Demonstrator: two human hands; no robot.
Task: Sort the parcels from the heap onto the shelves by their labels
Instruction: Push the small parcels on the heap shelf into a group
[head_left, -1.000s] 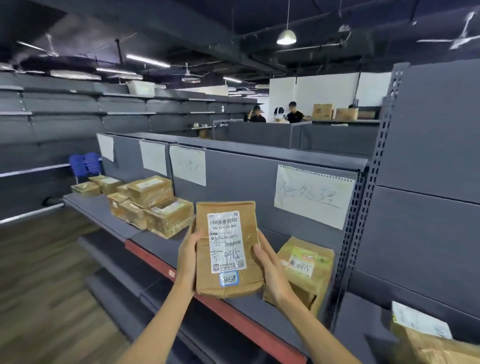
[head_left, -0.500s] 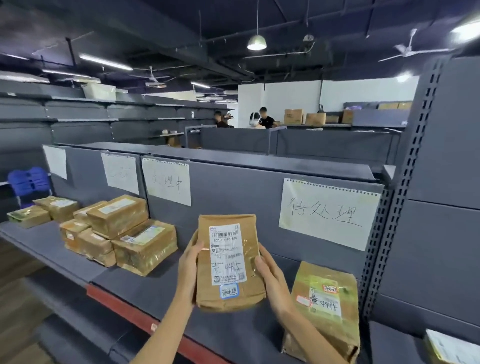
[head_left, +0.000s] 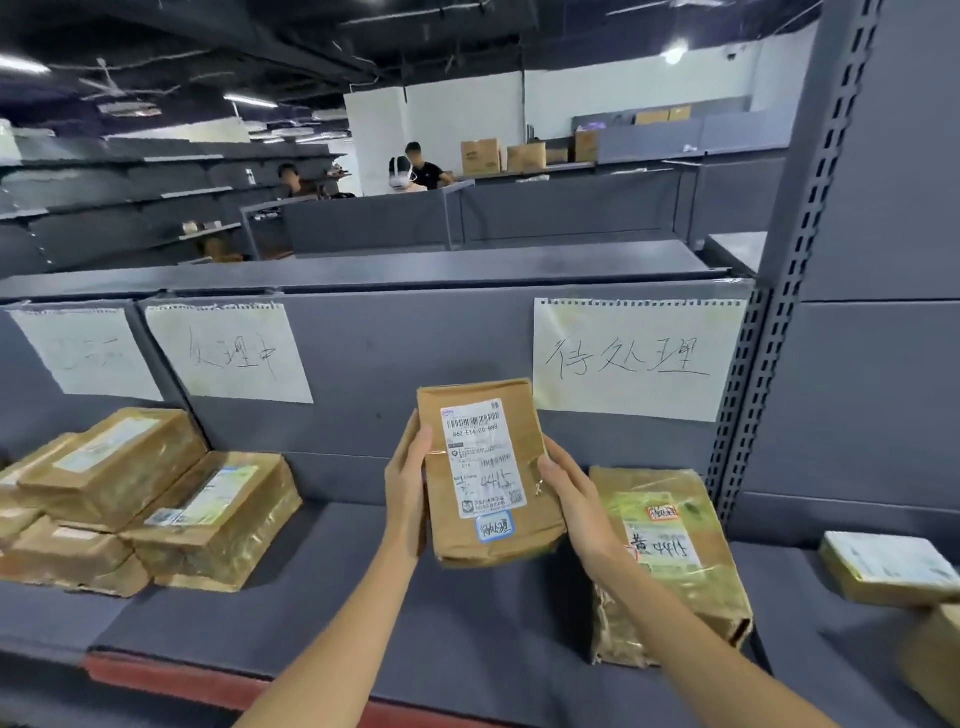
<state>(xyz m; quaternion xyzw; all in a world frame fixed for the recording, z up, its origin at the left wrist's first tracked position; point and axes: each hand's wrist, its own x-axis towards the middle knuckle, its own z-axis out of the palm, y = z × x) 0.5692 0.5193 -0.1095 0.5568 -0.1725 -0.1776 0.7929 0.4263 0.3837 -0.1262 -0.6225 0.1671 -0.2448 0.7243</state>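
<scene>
**Brown parcel held upright before the 待处理 shelf**

The brown paper parcel (head_left: 491, 475) stands on end in the air above the grey shelf (head_left: 332, 613), its long axis near vertical and its top tipped slightly to the left. Its face carries a white shipping label (head_left: 483, 457) with barcodes, the printed code "862-E14-00-888", a handwritten "4415" and a QR code; below it sits a small blue-edged sticker (head_left: 495, 527) with handwriting too small to read surely. The wrapping is creased kraft paper, glossy with tape on the right side.

The left hand (head_left: 408, 493) grips the parcel's left edge with the thumb in front; the right hand (head_left: 576, 506) clasps the right edge, thumb likewise on the face.

On the back panel, the right paper sign (head_left: 631, 358), torn from a spiral pad, reads 待处理. The middle paper sign (head_left: 228, 353) reads 处理中; the left sign (head_left: 85, 351) is too faint.

Just right of the hands, a tape-wrapped parcel (head_left: 670, 561) lies on the shelf, marked "黄 4415". A stack of taped cartons (head_left: 156, 499) rests at the left.
</scene>
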